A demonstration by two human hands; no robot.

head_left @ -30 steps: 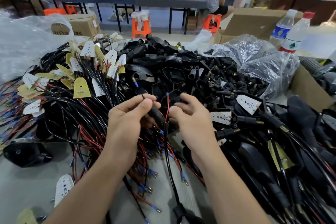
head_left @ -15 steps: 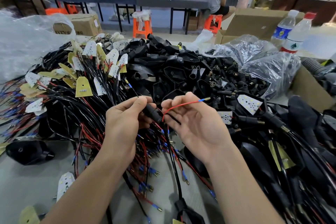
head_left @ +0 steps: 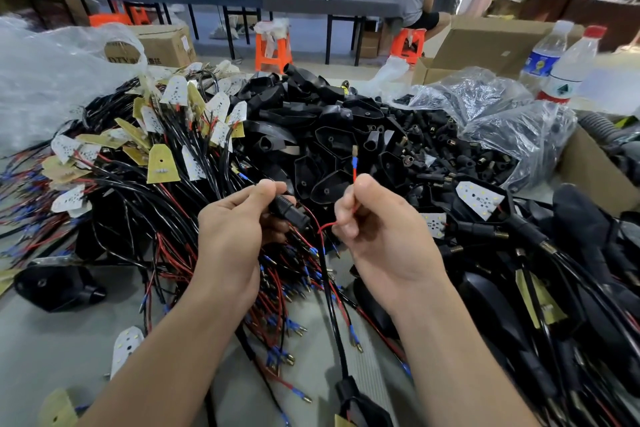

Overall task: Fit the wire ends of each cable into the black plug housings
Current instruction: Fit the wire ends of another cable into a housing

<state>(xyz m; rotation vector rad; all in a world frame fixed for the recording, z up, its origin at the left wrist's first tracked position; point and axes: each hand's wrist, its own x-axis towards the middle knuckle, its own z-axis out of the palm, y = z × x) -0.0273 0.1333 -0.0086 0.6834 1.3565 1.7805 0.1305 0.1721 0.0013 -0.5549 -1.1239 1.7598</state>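
My left hand (head_left: 232, 229) grips a small black plug housing (head_left: 289, 211) at the end of a black cable that runs down toward the table's near edge. My right hand (head_left: 377, 229) pinches a red wire (head_left: 327, 226) coming out of that housing. The wire's blue-sleeved brass terminal (head_left: 354, 155) sticks straight up above my thumb. The two hands are a few centimetres apart, above a heap of black and red cables (head_left: 166, 239). A pile of empty black housings (head_left: 332, 135) lies just behind my hands.
Cables with white and yellow LED boards (head_left: 162, 163) cover the left. Finished cable assemblies (head_left: 540, 246) fill the right. An open plastic bag of small black connectors (head_left: 485, 135) and two water bottles (head_left: 568, 66) stand at back right. A person sits on an orange stool far behind.
My right hand has closed round the red wire and turned it, so the terminal that pointed right now points straight up. My left hand has kept its hold on the housing.
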